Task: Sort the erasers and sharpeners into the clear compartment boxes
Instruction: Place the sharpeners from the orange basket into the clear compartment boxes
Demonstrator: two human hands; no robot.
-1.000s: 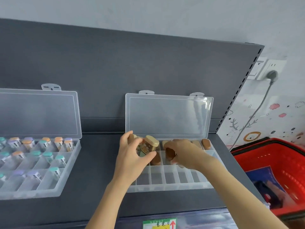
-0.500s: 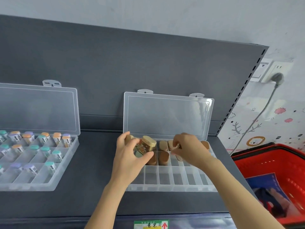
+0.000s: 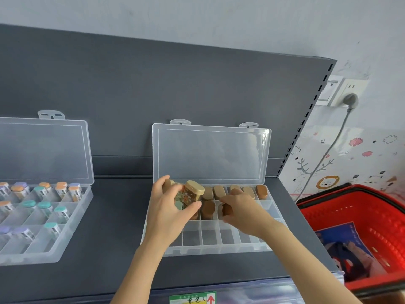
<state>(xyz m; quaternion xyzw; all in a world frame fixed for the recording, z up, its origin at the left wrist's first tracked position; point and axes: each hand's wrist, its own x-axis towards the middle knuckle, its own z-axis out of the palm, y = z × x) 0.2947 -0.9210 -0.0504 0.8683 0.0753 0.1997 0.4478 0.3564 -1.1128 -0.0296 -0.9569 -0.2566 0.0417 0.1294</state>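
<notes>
Right hand (image 3: 243, 208) came forward, grip pinching a brown sharpener (image 3: 227, 210); left hand (image 3: 168, 207) clasps gold-capped sharpeners (image 3: 194, 193), fingers curled round them

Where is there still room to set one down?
The front row of the box is bare, as is the shelf left of it. The back row looks full; the left hand and right hand, holding pieces, crowd the middle row.
</notes>
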